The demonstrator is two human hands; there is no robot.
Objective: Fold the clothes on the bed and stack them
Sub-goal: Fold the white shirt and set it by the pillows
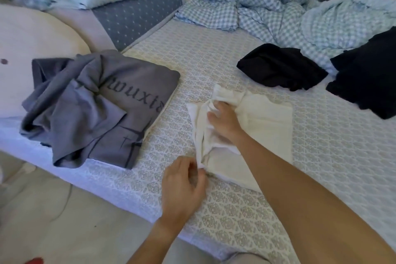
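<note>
1. Nearest the camera, the left hand [183, 180] sat at the near edge of the bed [235, 221], its thumb and fingers pinched on the near-left corner of the white garment [263, 122].
2. Beyond it, the right hand [222, 120] reached in from the near right, forearm crossing over the garment's near-right part, palm down, fingers curled into the bunched cloth at the far-left end. It looked like a loose grip on that bunch more than a flat press, though the fingertips were partly buried.
3. That garment lay mid-bed, partly folded: flat and squared on its right side, rumpled along its left edge, where both hands worked.
4. Its rumpled edge ran near to far, tilted a little to the right, with one hand at each end. My guess is the next move would turn on that line: draw it taut between the hands, then carry it right over the flat part.
5. Neither hand was nearer the work; both already touched it.
6. To the left lay a grey shirt [102, 107], loosely folded; to the far right, two black garments [280, 66] [368, 75] waited unfolded, well apart from the hands.
</note>
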